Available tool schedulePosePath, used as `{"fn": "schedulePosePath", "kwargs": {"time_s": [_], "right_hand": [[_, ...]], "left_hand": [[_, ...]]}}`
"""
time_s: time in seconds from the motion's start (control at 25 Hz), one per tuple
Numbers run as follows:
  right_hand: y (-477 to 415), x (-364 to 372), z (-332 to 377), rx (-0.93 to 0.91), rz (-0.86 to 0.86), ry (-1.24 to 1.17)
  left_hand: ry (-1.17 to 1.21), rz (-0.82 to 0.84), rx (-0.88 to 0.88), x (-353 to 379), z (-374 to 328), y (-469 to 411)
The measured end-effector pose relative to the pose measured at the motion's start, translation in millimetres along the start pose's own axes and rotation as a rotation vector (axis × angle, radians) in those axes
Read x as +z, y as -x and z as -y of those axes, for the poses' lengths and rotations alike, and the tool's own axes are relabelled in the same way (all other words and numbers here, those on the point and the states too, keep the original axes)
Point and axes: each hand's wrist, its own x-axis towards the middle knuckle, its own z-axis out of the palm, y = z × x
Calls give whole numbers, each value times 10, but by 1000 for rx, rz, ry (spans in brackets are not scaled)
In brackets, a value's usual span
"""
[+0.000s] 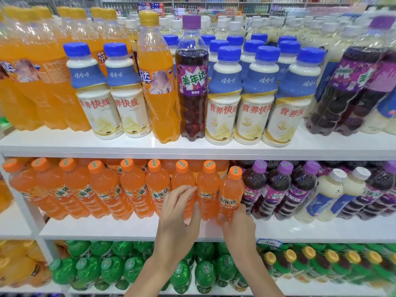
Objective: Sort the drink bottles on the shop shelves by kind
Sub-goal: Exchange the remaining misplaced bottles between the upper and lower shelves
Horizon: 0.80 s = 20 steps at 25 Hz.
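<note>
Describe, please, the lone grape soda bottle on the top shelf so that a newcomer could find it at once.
Look at the top shelf, along its front row of cream milk-drink bottles with blue caps. Mid-row, just right of an orange soda bottle, stands the grape soda bottle. Of its neighbours, only it is dark, with a purple cap and purple label.

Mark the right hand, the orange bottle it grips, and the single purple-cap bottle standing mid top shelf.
right hand [240, 226], head view, back of the hand.
orange bottle [228, 201], head view, on its label, above the fingers.
purple-cap bottle [191, 81], head view, on the front label.
</note>
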Motion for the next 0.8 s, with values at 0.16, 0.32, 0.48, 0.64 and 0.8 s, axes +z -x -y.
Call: {"fn": "schedulePosePath", "kwargs": {"time_s": [0.16, 0.32, 0.48, 0.64, 0.8], "right_hand": [[-43, 46, 22, -28, -53, -5], [-101, 65, 19, -53, -66, 57], [-132, 78, 48, -80, -80, 102], [-131, 26, 74, -54, -84, 310], [-165, 25, 53, -33, -34, 360]], "left_hand": [[10, 1, 3, 35, 2, -5], [22, 32, -17, 54, -31, 12], [7, 74, -50, 59, -30, 42], [-13, 81, -47, 49, -67, 34], [-39, 88, -58, 31, -105, 21]]}}
